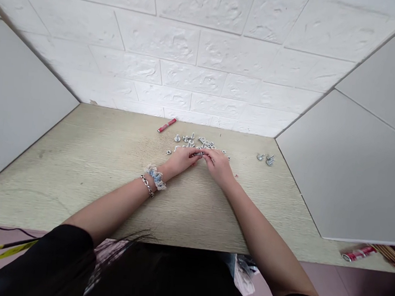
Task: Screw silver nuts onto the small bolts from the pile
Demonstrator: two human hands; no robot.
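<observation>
- Apparently the work is in its early part: only a small group of three assembled pieces [265, 158] lies apart at the right side of the table [87, 165], while the pile of loose bolts and nuts [198, 142] is much bigger.
- Both hands meet at the near edge of this pile, and between them is a small metal bolt [202, 154].
- The left hand [182, 159] pinches one end of the bolt with its fingertips; the right hand [218, 164] closes its fingers on the other end. If a nut is already on it, I cannot tell, it is too small.
- A red tube [166, 125] lies near the wall, well apart from the hands.
- On the left wrist are a scrunchie [155, 176] and a chain bracelet [147, 185].
</observation>
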